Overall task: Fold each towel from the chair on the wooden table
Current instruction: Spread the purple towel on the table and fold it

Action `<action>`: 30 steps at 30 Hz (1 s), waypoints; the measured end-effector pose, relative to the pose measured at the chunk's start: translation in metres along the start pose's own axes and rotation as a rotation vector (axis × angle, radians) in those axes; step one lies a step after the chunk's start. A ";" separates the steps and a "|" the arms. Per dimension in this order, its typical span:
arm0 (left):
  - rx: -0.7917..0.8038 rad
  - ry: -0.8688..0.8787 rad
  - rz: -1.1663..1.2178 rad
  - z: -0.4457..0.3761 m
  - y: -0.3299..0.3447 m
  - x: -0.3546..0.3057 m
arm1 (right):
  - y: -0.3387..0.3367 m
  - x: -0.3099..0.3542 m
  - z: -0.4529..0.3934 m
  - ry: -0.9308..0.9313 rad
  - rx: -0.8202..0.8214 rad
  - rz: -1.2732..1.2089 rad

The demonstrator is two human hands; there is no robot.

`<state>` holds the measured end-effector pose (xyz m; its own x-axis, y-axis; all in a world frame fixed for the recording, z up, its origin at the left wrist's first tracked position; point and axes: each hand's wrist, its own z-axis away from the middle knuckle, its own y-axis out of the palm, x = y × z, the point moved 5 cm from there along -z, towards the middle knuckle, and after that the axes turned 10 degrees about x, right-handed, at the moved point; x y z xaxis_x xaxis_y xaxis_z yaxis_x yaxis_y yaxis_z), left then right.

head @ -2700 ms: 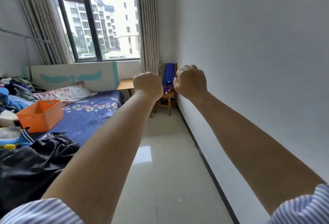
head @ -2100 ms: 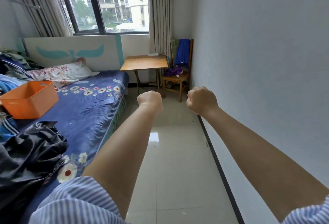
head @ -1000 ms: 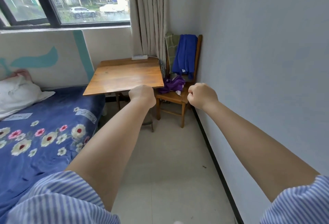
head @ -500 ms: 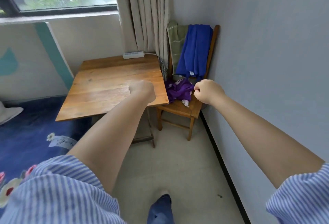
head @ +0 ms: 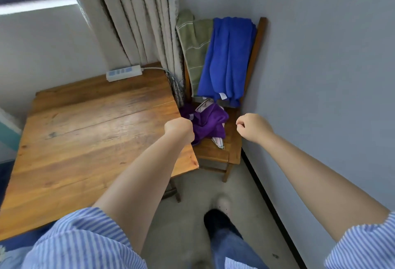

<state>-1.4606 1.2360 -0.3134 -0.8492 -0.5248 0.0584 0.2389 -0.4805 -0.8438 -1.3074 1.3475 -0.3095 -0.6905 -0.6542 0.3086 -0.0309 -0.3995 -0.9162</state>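
Corner by the curtain [head: 136, 18], wooden tabletop [head: 85, 132] beside chair [head: 218, 149], blue towel [head: 226, 59] and green towel [head: 194, 48] draped over its back, purple towel [head: 207, 123] crumpled on seat, left hand [head: 179, 128] and right hand [head: 252, 126] both fists, fingers curled, gripping nothing.

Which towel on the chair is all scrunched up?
The purple towel, bunched on the chair's seat. The blue towel and the green striped towel hang over the backrest instead.

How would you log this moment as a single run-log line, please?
stage: reaching chair | left hand: fist, empty | right hand: curled, empty | purple towel: on seat | blue towel: over backrest | table: no towels
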 end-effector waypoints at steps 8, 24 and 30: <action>0.170 -0.026 0.037 -0.162 -0.020 -0.013 | 0.031 -0.065 -0.152 0.036 0.162 -0.055; 0.371 -0.092 0.197 -0.366 0.092 -0.012 | 0.179 -0.116 -0.316 0.167 0.442 0.040; 0.445 -0.011 0.110 -0.424 0.151 -0.018 | 0.234 -0.131 -0.347 0.184 0.377 0.130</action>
<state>-1.6086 1.4707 -0.6681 -0.8033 -0.5954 -0.0109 0.5080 -0.6756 -0.5342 -1.4745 1.5626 -0.6531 -0.7893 -0.6032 0.1148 0.3074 -0.5500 -0.7765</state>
